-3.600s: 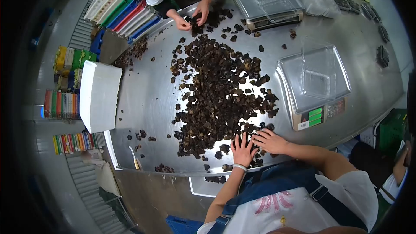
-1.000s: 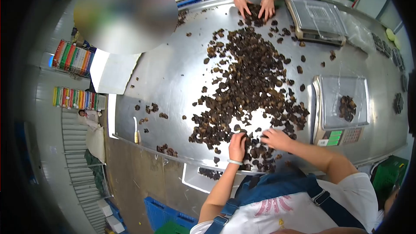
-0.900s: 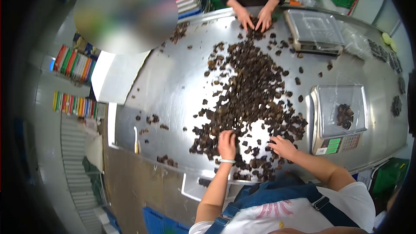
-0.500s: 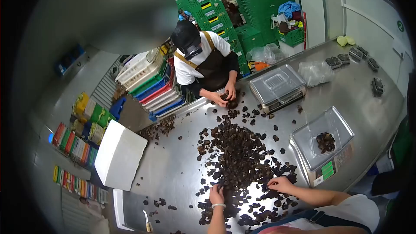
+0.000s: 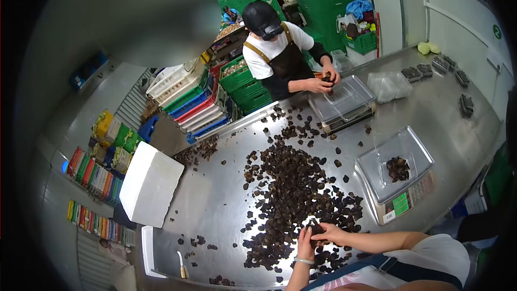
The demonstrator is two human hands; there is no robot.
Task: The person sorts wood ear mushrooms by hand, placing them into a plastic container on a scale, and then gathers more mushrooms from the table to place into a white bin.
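A wide spread of dark dried mushrooms [image 5: 293, 183] covers the middle of the steel table [image 5: 215, 194]. My left hand [image 5: 305, 241] and my right hand [image 5: 329, 233] meet at the near edge of the pile, cupped together around a small clump of mushrooms [image 5: 316, 229]. To the right stands a scale [image 5: 401, 202] carrying a clear plastic tray [image 5: 396, 156] with a few mushrooms [image 5: 398, 168] in it.
Across the table a person in a dark apron [image 5: 280, 56] holds mushrooms over a second scale with a clear tray [image 5: 342, 102]. A white foam box [image 5: 151, 183] sits at the left edge. Filled packs [image 5: 431, 67] and a bag of trays [image 5: 390, 86] lie far right. Coloured crates [image 5: 188, 102] stand behind.
My hands have come together from apart and closed around a clump of mushrooms. The view has tilted up. The other person has moved from the pile to the far scale.
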